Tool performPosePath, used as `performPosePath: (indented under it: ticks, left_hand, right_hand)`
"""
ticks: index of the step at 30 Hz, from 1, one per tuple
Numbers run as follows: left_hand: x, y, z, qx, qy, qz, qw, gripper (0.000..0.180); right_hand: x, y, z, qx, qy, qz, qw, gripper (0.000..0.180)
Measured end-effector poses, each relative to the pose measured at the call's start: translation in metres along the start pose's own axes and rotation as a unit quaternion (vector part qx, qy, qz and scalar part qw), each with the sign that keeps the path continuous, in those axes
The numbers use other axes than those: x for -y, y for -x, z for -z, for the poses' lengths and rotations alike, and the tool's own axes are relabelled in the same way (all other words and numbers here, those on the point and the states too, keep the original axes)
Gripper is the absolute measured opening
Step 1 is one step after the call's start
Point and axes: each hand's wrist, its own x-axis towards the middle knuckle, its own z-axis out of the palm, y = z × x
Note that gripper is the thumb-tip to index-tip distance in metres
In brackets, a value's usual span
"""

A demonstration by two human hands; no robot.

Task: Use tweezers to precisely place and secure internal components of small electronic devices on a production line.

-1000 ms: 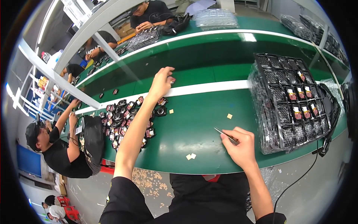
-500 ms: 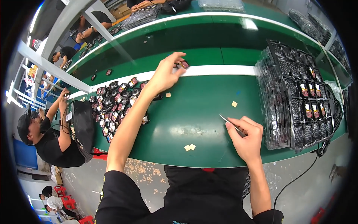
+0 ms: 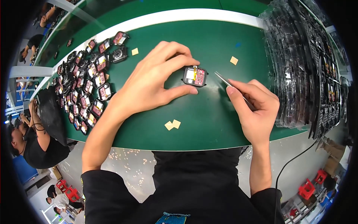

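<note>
Between the thumb and fingers of my left hand [image 3: 158, 76] is a small square watch case [image 3: 195, 76], its inside facing up. A white part, a yellow strip and a reddish board show in it. My right hand [image 3: 258, 108] pinches a pair of metal tweezers [image 3: 224, 80], whose tips point toward the case but stay apart from it. Left of my left hand lies a heap of similar watch cases [image 3: 101, 62], some face up and some turned over. Small tan squares lie on the green table, one [image 3: 234, 60] beyond the tweezers and a touching pair [image 3: 172, 124] near the front edge.
Tall stacked plastic trays [image 3: 289, 63] line the right end of the green table [image 3: 149, 136]. A white rail [image 3: 167, 15] runs along its far side. At the left sits a co-worker in black [image 3: 39, 145]. A black cable [image 3: 283, 168] hangs at the lower right.
My left hand has brought the watch case from the far rail back toward me, near the tweezers. My right hand still holds the tweezers. The head view has tilted down and shifted.
</note>
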Motion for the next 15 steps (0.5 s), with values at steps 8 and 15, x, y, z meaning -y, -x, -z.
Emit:
performPosePath:
  ticks: [8,15]
  left_hand:
    - [-0.01,0.001,-0.005,0.065,0.085,0.022,0.994,0.057]
    - [0.0,-0.003,-0.008,0.052,0.074,-0.023,0.996,0.06]
  right_hand:
    - [-0.001,0.002,0.009,0.061,-0.014,0.065,0.996,0.018]
    - [-0.004,-0.003,0.002,0.076,0.05,0.111,0.99,0.016]
